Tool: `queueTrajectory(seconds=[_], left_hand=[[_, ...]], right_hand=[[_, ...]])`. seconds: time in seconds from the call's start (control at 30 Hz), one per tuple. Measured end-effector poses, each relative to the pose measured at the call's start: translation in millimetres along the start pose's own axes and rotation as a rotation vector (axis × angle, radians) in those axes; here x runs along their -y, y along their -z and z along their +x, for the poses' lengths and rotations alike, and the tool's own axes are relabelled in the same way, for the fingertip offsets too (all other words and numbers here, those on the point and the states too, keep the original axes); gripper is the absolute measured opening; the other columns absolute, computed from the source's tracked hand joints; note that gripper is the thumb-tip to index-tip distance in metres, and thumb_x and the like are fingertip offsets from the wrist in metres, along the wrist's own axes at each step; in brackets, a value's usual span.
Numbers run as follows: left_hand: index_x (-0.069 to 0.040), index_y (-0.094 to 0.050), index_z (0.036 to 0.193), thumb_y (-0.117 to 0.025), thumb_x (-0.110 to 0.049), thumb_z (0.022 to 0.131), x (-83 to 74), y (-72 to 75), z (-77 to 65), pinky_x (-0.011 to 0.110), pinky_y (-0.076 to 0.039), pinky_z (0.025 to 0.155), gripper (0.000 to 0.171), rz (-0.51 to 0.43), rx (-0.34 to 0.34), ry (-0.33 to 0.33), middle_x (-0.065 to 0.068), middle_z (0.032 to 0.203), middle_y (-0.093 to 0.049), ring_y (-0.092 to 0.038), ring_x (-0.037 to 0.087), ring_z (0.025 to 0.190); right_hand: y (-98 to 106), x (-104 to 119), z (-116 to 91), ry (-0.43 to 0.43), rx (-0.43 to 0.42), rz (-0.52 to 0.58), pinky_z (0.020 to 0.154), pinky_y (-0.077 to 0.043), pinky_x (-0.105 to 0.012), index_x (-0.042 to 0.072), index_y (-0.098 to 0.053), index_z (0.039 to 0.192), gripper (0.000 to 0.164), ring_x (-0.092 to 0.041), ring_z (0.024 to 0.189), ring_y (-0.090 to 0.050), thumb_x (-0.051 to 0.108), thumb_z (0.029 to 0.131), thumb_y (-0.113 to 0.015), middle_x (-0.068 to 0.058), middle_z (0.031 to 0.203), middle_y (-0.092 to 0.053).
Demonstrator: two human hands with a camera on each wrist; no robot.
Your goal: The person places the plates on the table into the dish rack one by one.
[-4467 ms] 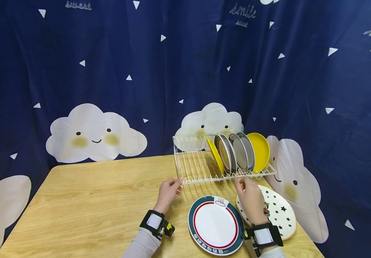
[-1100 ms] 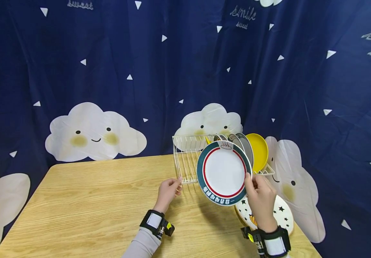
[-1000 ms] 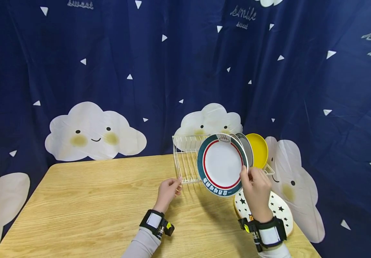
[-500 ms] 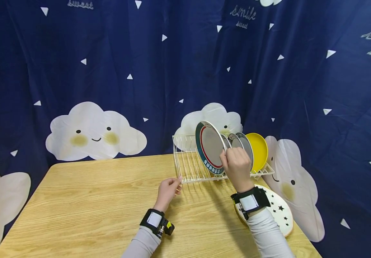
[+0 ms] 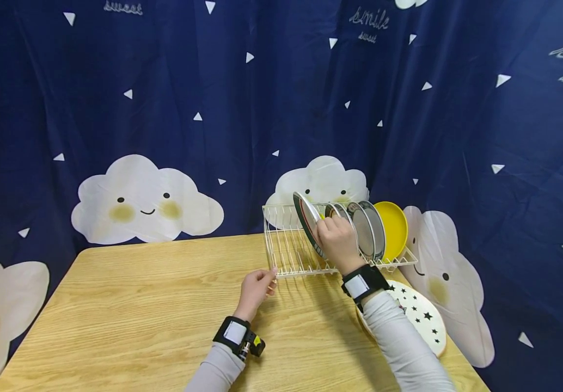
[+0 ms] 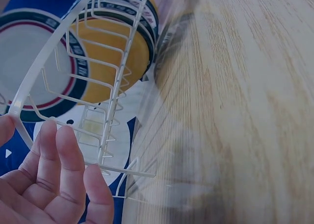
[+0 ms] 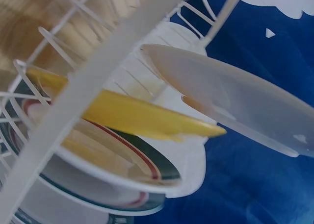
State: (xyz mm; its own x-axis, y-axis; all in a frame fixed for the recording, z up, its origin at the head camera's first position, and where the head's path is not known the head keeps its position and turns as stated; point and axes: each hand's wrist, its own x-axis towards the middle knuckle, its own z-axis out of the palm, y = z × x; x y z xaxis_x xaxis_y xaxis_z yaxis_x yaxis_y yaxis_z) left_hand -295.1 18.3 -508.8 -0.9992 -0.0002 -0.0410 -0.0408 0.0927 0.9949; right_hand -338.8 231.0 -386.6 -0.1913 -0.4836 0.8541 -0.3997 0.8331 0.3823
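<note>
My right hand (image 5: 338,242) pinches the right edge of a white plate with a green rim and red ring (image 5: 306,220). The plate stands steeply tilted over the left half of a white wire dish rack (image 5: 291,273); whether its bottom edge touches the wires I cannot tell. In the right wrist view its pale underside (image 7: 235,96) is apart from a yellow plate (image 7: 142,113) in the rack. My left hand (image 5: 256,291) holds the rack's front left corner between thumb and fingers; the left wrist view shows those fingers (image 6: 68,155) at the wire frame.
Several rimmed plates (image 5: 362,231) stand to the right in the rack, with a yellow plate (image 5: 395,231) at the far right end. A white star-patterned plate (image 5: 423,321) lies on the wooden table (image 5: 154,305), partly under my right forearm. A blue curtain (image 5: 242,98) hangs behind.
My right hand has lifted the green-rimmed plate off the table, carried it up and left to the rack and turned it nearly edge-on. The left hand has stayed at the rack corner.
</note>
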Motion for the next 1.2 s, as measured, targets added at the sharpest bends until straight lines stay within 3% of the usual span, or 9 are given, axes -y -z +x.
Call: queueTrajectory(seconds=[0.2, 0.4, 0.77, 0.97, 1.2], left_hand=[[-0.002, -0.071, 0.094, -0.061, -0.041, 0.095, 0.5, -1.0, -0.8, 0.037, -0.054, 0.06, 0.04, -0.002, -0.003, -0.002, 0.011, 0.079, -0.07, -0.068, 0.02, 0.065], [0.002, -0.071, 0.096, -0.06, -0.041, 0.095, -0.5, -0.9, -2.0, 0.039, -0.055, 0.061, 0.044, 0.0, -0.003, -0.016, 0.015, 0.081, -0.07, -0.069, 0.022, 0.066], [0.002, -0.07, 0.098, -0.06, -0.045, 0.094, -1.2, 0.2, -1.9, 0.036, -0.053, 0.061, 0.048, -0.011, 0.007, -0.012, 0.017, 0.083, -0.07, -0.068, 0.021, 0.067], [0.003, -0.07, 0.098, -0.06, -0.044, 0.094, -1.5, 0.3, 0.9, 0.037, -0.054, 0.062, 0.048, -0.011, -0.005, -0.013, 0.013, 0.08, -0.069, -0.066, 0.016, 0.063], [0.002, -0.07, 0.097, -0.06, -0.045, 0.094, 1.7, -0.1, 0.2, 0.028, -0.05, 0.056, 0.048, -0.012, -0.004, -0.009, 0.013, 0.08, -0.07, -0.067, 0.017, 0.064]], right_hand=[[-14, 4, -9, -0.001, 0.089, -0.044, 0.049, -0.036, -0.036, 0.004, -0.055, 0.068, 0.016, -0.027, 0.056, -0.049, 0.006, 0.077, -0.068, -0.009, 0.061, -0.055], [-23, 6, -17, -0.016, 0.142, -0.07, 0.05, -0.036, -0.036, 0.004, -0.055, 0.068, 0.016, -0.027, 0.057, -0.05, 0.008, 0.081, -0.062, -0.009, 0.063, -0.058], [-28, 12, -27, -0.028, 0.164, -0.094, 0.05, -0.035, -0.032, 0.005, -0.054, 0.068, 0.018, -0.025, 0.057, -0.05, 0.01, 0.078, -0.069, -0.007, 0.062, -0.055], [-29, 16, -26, -0.099, 0.185, -0.107, 0.049, -0.037, -0.034, 0.004, -0.054, 0.066, 0.019, -0.027, 0.057, -0.051, 0.01, 0.082, -0.062, -0.01, 0.061, -0.056], [-31, 22, -36, -0.169, 0.23, -0.104, 0.046, -0.037, -0.035, 0.004, -0.054, 0.065, 0.02, -0.027, 0.055, -0.053, 0.01, 0.081, -0.065, -0.009, 0.06, -0.058]])
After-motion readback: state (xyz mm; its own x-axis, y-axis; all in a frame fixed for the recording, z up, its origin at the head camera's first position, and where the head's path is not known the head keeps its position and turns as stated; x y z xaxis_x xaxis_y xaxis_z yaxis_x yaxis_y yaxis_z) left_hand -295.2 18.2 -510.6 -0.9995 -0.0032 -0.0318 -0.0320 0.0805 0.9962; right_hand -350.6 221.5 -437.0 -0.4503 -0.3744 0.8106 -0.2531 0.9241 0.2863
